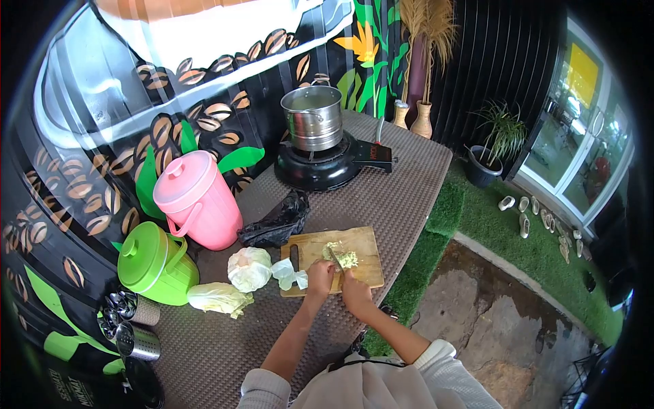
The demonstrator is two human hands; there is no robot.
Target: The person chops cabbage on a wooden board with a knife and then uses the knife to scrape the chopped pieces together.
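On the wooden cutting board [371, 247] lies a small heap of finely chopped pale green cabbage [347, 259]. A knife [334, 256] slants across the heap, its blade pointing away from me. My right hand [356, 292] is closed around the handle end at the board's near side. Close beside it, my left hand [320, 277] is curled at the left of the blade; its fingertips are hidden. Left of the board rest a round cabbage [249, 269] and an elongated napa cabbage piece [220, 300]. Whitish, thin pieces [286, 274] lie against the board's left edge.
A steel pot [312, 119] stands on a black portable stove [317, 167] at the back. Pink [204, 204] and green [157, 266] lidded jugs stand left, near a black plastic bag [276, 221]. Metal utensil holders [138, 341] are at the lower left. The table edge [412, 238] runs along the right.
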